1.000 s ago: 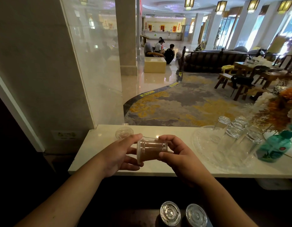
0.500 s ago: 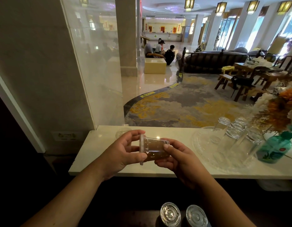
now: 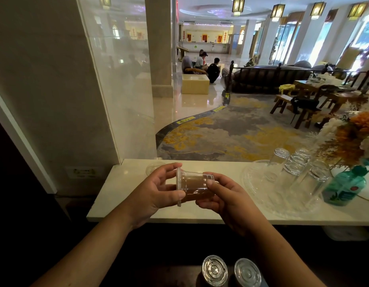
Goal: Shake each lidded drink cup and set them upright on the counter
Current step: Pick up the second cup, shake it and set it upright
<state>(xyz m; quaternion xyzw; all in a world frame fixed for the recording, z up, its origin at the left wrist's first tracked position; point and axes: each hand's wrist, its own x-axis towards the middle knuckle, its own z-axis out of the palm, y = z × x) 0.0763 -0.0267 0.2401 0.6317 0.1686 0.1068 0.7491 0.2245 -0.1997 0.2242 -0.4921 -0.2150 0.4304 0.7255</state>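
Observation:
A clear plastic cup (image 3: 195, 186) with brown drink lies on its side in the air above the white counter (image 3: 121, 195), its lid facing left. My left hand (image 3: 156, 193) grips the lid end, thumb below and fingers over the rim. My right hand (image 3: 225, 195) holds the cup's base end with curled fingers. Two more lidded cups (image 3: 214, 270) (image 3: 247, 273) stand upright on a dark lower surface at the bottom of the view.
A loose clear lid (image 3: 153, 165) lies on the counter behind my left hand. A clear tray (image 3: 254, 183) at the right bears several upturned glasses (image 3: 293, 164). A teal bottle (image 3: 343, 188) and a flower arrangement (image 3: 353, 137) stand at the far right.
The cup has shifted slightly from left to right and back between my hands while staying on its side; the drink inside has sloshed. Both hands keep their hold.

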